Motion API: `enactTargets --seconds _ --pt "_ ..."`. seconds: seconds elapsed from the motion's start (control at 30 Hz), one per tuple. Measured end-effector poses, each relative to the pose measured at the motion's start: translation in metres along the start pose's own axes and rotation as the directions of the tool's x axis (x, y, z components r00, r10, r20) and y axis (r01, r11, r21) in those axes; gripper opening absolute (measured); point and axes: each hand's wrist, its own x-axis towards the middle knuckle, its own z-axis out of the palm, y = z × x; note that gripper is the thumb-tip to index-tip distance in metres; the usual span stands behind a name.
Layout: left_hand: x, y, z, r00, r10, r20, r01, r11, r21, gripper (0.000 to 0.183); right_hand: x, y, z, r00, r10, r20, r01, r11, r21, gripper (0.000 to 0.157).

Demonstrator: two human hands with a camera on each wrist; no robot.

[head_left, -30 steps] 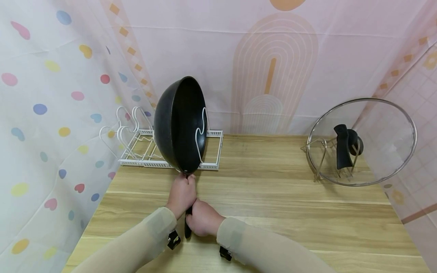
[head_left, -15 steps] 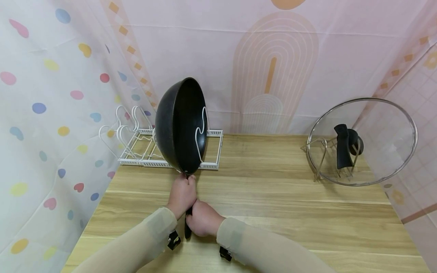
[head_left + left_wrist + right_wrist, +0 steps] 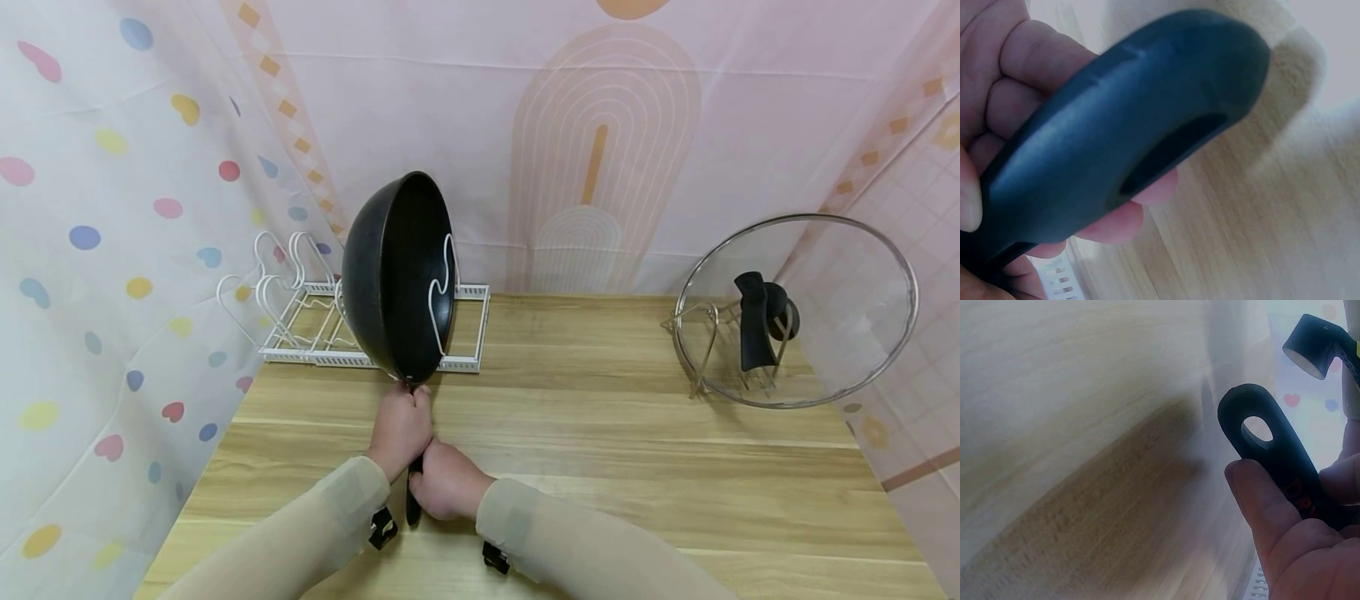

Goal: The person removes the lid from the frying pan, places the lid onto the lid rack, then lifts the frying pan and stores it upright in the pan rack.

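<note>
A black wok (image 3: 363, 275) stands on its side in a white wire rack (image 3: 463, 364), its hollow turned to the right and its handle (image 3: 413, 502) pointing toward me. My left hand (image 3: 400, 429) grips the handle close to the bowl. Just behind it, nearer me, my right hand (image 3: 448, 482) holds the same handle, whose tip sticks out below. In the left wrist view, fingers curl round the black handle (image 3: 1091, 144). The right wrist view shows the handle's end with its hanging hole (image 3: 1275, 450), gripped by fingers and thumb.
More white wire dividers (image 3: 281, 292) rise on the rack's left part. At the far right, a glass lid (image 3: 840, 308) with a black knob leans upright in a small metal stand (image 3: 705, 350). Patterned curtains (image 3: 480, 125) enclose the wooden table (image 3: 600, 433) at the back and sides.
The wok's bowl has tipped very slightly to the right within the rack. Both hands keep their grip on the handle, and the lid stays where it was.
</note>
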Motion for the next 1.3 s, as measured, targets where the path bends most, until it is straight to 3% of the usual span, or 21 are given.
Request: enactTargets --seconds 0.5,1.3 --pt "-0.0001 -0.0006 0.0003 1.000 0.019 -0.012 -0.019 1.000 0.008 0.029 0.0018 0.0023 0.0031 1.000 -0.004 -0.001 0.004 1.000 -0.014 0.027" --pt "0.0026 0.0013 0.0005 0.998 -0.054 0.045 0.055 0.998 -0.009 0.031 0.0030 0.0036 0.0031 1.000 0.001 0.003 -0.001 0.999 -0.036 0.025"
